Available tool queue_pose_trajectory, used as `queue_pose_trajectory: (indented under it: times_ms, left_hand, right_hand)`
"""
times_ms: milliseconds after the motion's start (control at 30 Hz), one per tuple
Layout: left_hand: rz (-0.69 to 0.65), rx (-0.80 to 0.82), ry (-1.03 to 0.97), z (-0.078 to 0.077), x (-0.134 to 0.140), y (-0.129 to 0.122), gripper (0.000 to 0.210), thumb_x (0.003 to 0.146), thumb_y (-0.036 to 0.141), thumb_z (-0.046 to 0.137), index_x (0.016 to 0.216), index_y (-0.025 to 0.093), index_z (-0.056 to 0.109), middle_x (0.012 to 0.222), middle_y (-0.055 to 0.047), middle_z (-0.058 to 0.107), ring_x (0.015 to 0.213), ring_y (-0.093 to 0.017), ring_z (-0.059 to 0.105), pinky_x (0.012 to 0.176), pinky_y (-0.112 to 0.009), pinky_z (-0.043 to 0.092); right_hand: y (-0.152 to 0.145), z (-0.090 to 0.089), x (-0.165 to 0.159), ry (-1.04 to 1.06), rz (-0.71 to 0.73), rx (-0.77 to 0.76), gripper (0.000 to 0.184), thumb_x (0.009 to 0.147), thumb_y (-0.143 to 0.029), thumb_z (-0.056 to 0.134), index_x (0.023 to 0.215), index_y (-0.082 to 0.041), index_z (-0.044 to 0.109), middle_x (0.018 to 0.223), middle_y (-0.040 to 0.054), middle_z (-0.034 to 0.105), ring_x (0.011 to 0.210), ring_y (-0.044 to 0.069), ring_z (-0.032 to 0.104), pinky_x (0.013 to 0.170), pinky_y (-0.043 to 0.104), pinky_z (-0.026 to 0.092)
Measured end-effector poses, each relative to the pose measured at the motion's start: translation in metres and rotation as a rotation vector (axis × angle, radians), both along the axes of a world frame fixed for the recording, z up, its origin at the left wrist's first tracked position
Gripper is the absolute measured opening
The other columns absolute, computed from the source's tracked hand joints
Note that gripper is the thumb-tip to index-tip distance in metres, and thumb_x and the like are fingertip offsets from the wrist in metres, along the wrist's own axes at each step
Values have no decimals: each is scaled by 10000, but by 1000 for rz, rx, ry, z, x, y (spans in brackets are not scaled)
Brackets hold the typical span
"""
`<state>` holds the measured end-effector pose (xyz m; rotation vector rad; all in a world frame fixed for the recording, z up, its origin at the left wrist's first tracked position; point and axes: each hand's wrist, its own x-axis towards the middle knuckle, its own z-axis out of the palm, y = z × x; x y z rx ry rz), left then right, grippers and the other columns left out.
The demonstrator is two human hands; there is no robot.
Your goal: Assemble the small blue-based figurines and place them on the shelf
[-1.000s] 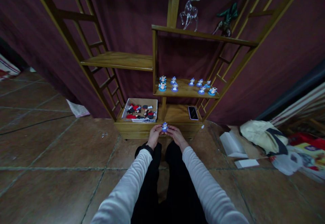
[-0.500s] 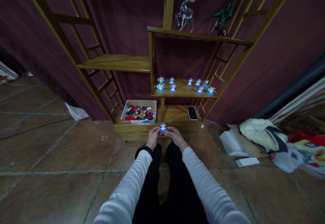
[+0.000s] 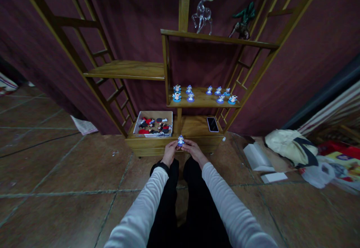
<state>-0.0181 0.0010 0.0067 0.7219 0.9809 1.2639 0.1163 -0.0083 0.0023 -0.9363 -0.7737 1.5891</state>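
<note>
In front of wooden shelf (image 3: 203, 100) and curtain (image 3: 135, 23), pinching purple toy figure (image 3: 180, 140) low down between left hand (image 3: 170, 152) and right hand (image 3: 194, 150), with fingers curled in, contact too small to tell exactly; holding it upright, midway, equally near both.

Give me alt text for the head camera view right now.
Left hand and right hand together hold a small purple-and-white figurine before a wooden shelf unit. More figurines stand on one shelf; an open box and a phone rest below.
</note>
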Motion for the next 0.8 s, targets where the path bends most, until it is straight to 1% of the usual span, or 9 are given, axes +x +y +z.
queue_pose_trajectory:
  times_ms: [100, 300, 433, 533, 667, 800]
  left_hand:
    - [-13, -1, -30, 1, 0, -1, 294, 594, 323, 730, 794, 116, 670, 748, -58, 656, 623, -98, 571, 635, -235, 460]
    - [-97, 15, -25, 6, 1, -3, 341, 579, 345, 750, 822, 119, 676, 791, -80, 673, 690, -130, 606, 697, -267, 475]
    - [-156, 61, -14, 7, 1, -4, 382, 568, 321, 762, 883, 123, 677, 863, -91, 684, 763, -157, 626, 743, -287, 476]
    - [-198, 100, 21, 5, 0, -5, 417, 566, 302, 767, 938, 137, 674, 873, -87, 688, 780, -168, 632, 751, -297, 474]
    - [-187, 135, 60, 2, -1, -4, 428, 575, 297, 763, 961, 139, 667, 883, -84, 687, 791, -167, 630, 764, -301, 468]
    - [-176, 141, 70, 1, -1, -3, 427, 584, 315, 757, 955, 129, 659, 895, -86, 685, 799, -163, 626, 771, -292, 458]
  right_hand:
    - [0, 1, 0, -1, 3, 2, 415, 512, -259, 793, 894, -173, 654, 888, 36, 681, 754, 147, 646, 777, 315, 499]
    - [-3, 6, -2, -25, -7, 36, 405, 528, -310, 780, 890, -177, 654, 859, 32, 687, 767, 156, 645, 757, 309, 497]
    - [-4, 7, -2, -34, -13, 44, 415, 527, -334, 780, 890, -178, 653, 874, 33, 689, 777, 158, 642, 749, 303, 497]
    - [-3, 6, -2, -41, -21, 44, 402, 531, -343, 779, 880, -186, 655, 886, 36, 689, 778, 161, 642, 748, 307, 499]
    - [-4, 7, -2, -48, -38, 41, 381, 539, -337, 779, 871, -191, 662, 854, 26, 689, 758, 154, 639, 755, 317, 498]
    - [-4, 7, -1, -33, -14, 44, 361, 572, -355, 766, 877, -187, 671, 843, 29, 688, 724, 141, 636, 758, 317, 494]
